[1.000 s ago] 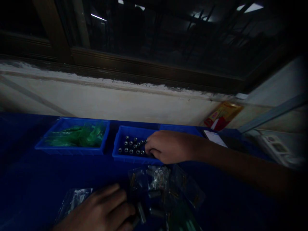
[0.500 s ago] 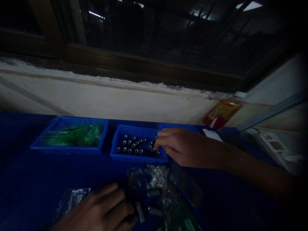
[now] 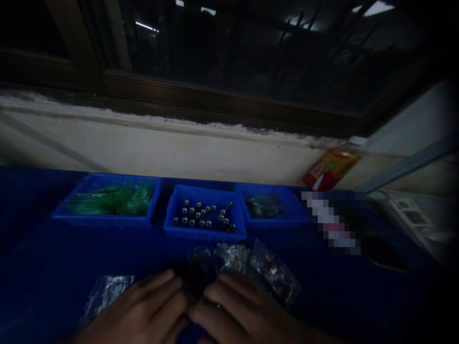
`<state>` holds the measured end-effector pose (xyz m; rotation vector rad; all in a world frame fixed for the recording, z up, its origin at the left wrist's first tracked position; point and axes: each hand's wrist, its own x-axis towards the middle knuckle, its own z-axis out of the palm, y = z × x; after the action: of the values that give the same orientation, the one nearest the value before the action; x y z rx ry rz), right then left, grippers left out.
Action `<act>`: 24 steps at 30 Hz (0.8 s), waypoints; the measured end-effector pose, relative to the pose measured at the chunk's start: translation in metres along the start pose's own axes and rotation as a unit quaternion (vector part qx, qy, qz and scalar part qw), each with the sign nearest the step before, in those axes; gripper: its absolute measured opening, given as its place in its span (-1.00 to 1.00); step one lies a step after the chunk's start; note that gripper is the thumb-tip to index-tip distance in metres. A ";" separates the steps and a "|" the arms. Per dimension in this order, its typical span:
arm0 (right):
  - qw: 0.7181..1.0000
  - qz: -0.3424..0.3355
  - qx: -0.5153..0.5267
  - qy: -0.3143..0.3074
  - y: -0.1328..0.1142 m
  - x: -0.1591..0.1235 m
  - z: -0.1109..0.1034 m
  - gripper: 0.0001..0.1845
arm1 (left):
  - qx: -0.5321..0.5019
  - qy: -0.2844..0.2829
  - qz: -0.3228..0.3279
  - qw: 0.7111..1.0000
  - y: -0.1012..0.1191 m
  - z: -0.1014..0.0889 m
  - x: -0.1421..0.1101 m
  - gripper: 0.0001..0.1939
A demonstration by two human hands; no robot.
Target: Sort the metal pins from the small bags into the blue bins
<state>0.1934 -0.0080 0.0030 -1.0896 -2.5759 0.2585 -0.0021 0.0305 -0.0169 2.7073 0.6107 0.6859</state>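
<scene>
My left hand [image 3: 152, 303] and my right hand [image 3: 238, 306] are close together at the bottom of the view, fingers curled and fingertips nearly meeting. Whatever they pinch is hidden behind the fingers. Just beyond my right hand lie small clear plastic packets [image 3: 276, 274] and a crumpled shiny bag [image 3: 233, 255]. Beside my left hand rests a stack of clear plastic bags [image 3: 107, 294]. Farther back, a blue bin [image 3: 206, 234] holds several short round metal pieces [image 3: 197, 215] with hollow ends, most of them upright.
To the left stands a blue bin [image 3: 103, 220] of green plastic bags [image 3: 114, 200]. A third blue bin [image 3: 287, 222] on the right contains clear packets [image 3: 263, 208]. A red and yellow packet [image 3: 330, 169] leans against the wall [image 3: 215, 153] behind the blue table [image 3: 107, 248].
My right hand has left the middle bin and come down toward me beside my left hand. The right bin is now uncovered. My left hand has stayed at nearly the same place.
</scene>
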 end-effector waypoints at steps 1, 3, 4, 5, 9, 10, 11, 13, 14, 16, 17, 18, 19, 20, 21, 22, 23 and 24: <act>1.000 -0.003 0.002 0.006 0.001 0.003 0.003 -0.82 | -0.026 0.003 -0.021 0.999 0.000 0.000 0.000 -0.84; 0.999 -0.022 0.013 0.041 0.005 0.009 0.007 -0.81 | -0.089 0.016 -0.087 0.992 0.000 0.001 -0.001 -0.85; 0.997 -0.032 0.020 0.067 0.006 0.011 0.009 -0.83 | -0.118 0.021 -0.121 0.985 0.000 0.002 -0.002 -0.86; 0.995 -0.040 0.028 0.092 0.007 0.012 0.010 -0.86 | -0.140 0.025 -0.150 0.979 0.001 0.002 -0.002 -0.87; 0.990 -0.009 0.043 0.133 0.005 0.010 0.012 -0.86 | -0.179 0.017 -0.204 0.962 0.004 0.001 -0.003 -0.91; 0.990 -0.003 0.050 0.134 0.005 0.009 0.012 -0.86 | -0.183 0.011 -0.203 0.962 0.005 0.001 -0.002 -0.91; 0.989 0.007 0.062 0.137 0.005 0.008 0.012 -0.87 | -0.184 0.004 -0.197 0.963 0.006 0.000 -0.001 -0.90; 0.983 0.037 0.100 0.150 0.006 0.008 0.013 -0.87 | -0.178 0.002 -0.178 0.968 0.007 -0.001 0.001 -0.88; 0.979 0.057 0.121 0.157 0.006 0.008 0.014 -0.86 | -0.172 0.006 -0.168 0.971 0.007 -0.001 0.002 -0.87; 0.971 0.090 0.146 0.165 0.008 0.008 0.016 -0.84 | -0.161 0.015 -0.160 0.974 0.005 -0.002 0.004 -0.88; 0.970 0.094 0.151 0.167 0.008 0.008 0.017 -0.85 | -0.159 0.015 -0.161 0.974 0.004 -0.002 0.006 -0.89; 0.969 0.097 0.153 0.171 0.009 0.008 0.017 -0.87 | -0.159 0.011 -0.163 0.974 0.003 -0.003 0.007 -0.90; 0.967 0.099 0.151 0.177 0.009 0.007 0.018 -0.87 | -0.161 0.005 -0.166 0.973 0.002 -0.004 0.008 -0.90; 0.966 0.102 0.146 0.186 0.009 0.007 0.019 -0.83 | -0.165 -0.001 -0.167 0.972 0.001 -0.005 0.010 -0.88; 0.965 0.105 0.137 0.197 0.010 0.007 0.019 -0.79 | -0.169 -0.005 -0.169 0.971 0.000 -0.005 0.011 -0.86; 0.965 0.106 0.126 0.206 0.010 0.006 0.020 -0.76 | -0.174 -0.013 -0.169 0.970 -0.001 -0.006 0.012 -0.84; 0.965 0.102 0.113 0.214 0.011 0.006 0.021 -0.77 | -0.178 -0.020 -0.170 0.969 -0.002 -0.006 0.014 -0.82; 0.966 0.093 0.101 0.218 0.012 0.006 0.022 -0.81 | -0.180 -0.029 -0.171 0.968 -0.003 -0.006 0.015 -0.79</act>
<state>0.1891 0.0033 -0.0194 -1.1623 -2.0176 0.2836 0.0055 0.0409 -0.0076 2.2080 0.8230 0.5621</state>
